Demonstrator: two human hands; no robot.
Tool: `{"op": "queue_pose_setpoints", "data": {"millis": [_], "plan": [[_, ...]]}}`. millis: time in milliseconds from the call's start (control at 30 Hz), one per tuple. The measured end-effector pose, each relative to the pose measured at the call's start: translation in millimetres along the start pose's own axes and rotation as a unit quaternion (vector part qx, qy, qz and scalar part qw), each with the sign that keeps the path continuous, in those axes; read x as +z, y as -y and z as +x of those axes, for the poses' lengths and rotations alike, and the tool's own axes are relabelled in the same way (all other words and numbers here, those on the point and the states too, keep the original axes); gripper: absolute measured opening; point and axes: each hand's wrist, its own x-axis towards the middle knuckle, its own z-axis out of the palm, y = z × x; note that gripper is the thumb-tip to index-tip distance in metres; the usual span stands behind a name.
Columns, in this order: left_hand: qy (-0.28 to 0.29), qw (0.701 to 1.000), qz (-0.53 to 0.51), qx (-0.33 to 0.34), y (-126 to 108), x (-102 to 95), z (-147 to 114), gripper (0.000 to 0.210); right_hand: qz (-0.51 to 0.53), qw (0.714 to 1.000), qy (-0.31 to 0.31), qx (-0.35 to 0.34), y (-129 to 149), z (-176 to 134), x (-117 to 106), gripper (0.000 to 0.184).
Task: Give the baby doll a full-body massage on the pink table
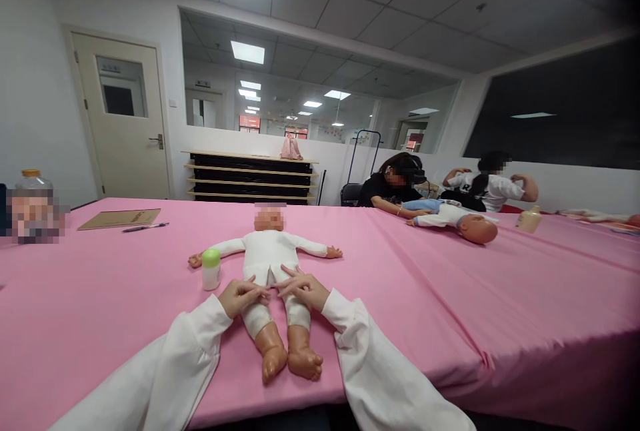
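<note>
A baby doll lies on its back on the pink-covered table, its white body and spread arms pointing away from me and its bare feet nearest me. My left hand rests at the doll's hip and upper thigh on the left, fingers stretched toward the middle. On the opposite hip lies my right hand, its fingers spread and reaching inward. The fingertips of both hands come close together over the doll's crotch, where a dark gap shows in the white cloth. Beside the doll's arm on the left stands a small white bottle with a green cap.
A brown notebook and a pen lie at the far left, near a clear bottle with an orange lid. Across the table on the right, a person handles another doll. A yellowish bottle stands beyond it.
</note>
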Motion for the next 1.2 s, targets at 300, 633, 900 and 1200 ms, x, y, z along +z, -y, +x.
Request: {"op": "queue_pose_setpoints", "data": {"millis": [300, 633, 900, 1200], "plan": [[-0.203, 0.975, -0.094, 0.000, 8, -10.1, 3, 0.063, 0.123, 0.974, -0.177, 0.066, -6, 4, 8, 0.071], [-0.131, 0.978, 0.152, 0.054, 34, -11.6, 8, 0.067, 0.023, 0.985, -0.148, 0.083, -31, 8, 15, 0.082], [-0.050, 0.969, 0.242, 0.029, 25, -2.0, 7, 0.058, -0.041, 0.994, -0.088, 0.057, -42, 8, 17, 0.089], [-0.033, 0.987, 0.157, 0.011, 6, -0.8, 0, 0.049, -0.021, 0.999, -0.026, 0.024, -15, 2, 10, 0.060]]}}
